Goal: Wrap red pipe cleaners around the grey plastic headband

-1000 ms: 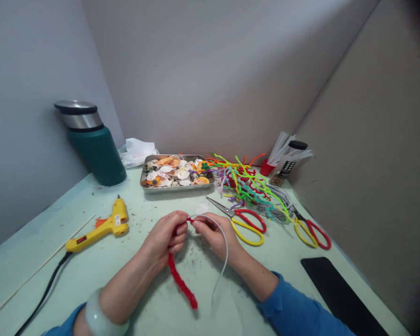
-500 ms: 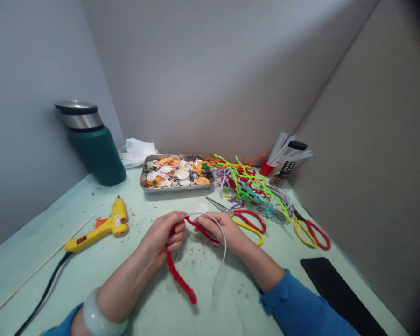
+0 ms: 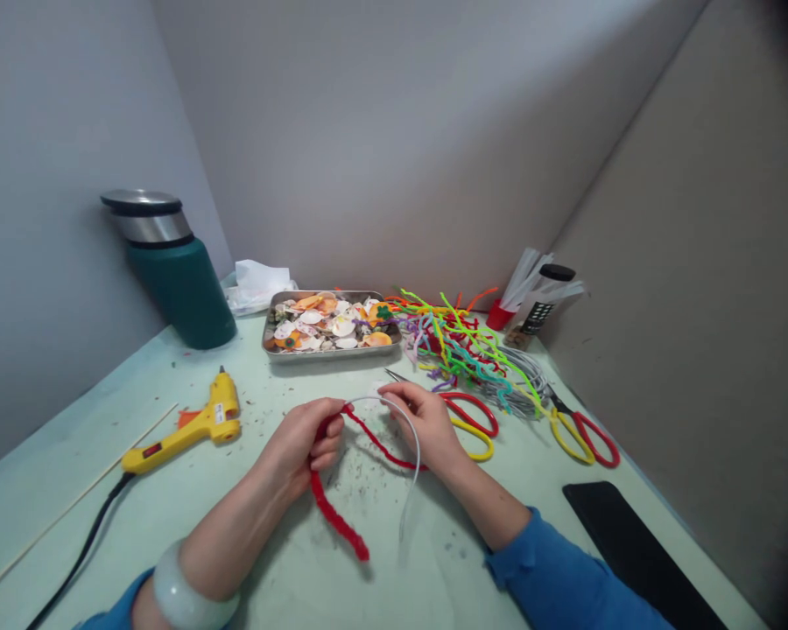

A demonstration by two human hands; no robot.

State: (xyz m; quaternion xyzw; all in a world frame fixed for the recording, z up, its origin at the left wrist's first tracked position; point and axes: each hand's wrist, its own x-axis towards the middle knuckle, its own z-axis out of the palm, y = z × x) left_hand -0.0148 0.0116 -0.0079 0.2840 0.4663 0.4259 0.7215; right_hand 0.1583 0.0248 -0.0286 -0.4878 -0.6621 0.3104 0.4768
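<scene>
My left hand (image 3: 308, 442) is closed around a curved grey-white wire (image 3: 415, 437). A fuzzy red pipe cleaner wrapping (image 3: 338, 521) covers the wire's near end, which hangs below that hand. From the left fingertips a loose red pipe cleaner (image 3: 374, 440) runs right and passes under my right hand (image 3: 424, 424). The thumb and fingertips of my right hand pinch the bare wire near the top of its arc. Beyond the right hand lie scissors (image 3: 473, 413) with red and yellow handles, their blades partly hidden by it.
A yellow glue gun (image 3: 190, 429) and a thin stick (image 3: 72, 503) lie left, near a green bottle (image 3: 184, 289). Behind are a metal tray (image 3: 332, 353) of shells and a pile of colourful pipe cleaners (image 3: 466, 341). Right are more scissors (image 3: 584, 437) and a black strip (image 3: 636, 547).
My right hand has shifted up and slightly right along the wire. The loose red strand now hangs in a longer, more open stretch between my hands. My left hand stays nearly still.
</scene>
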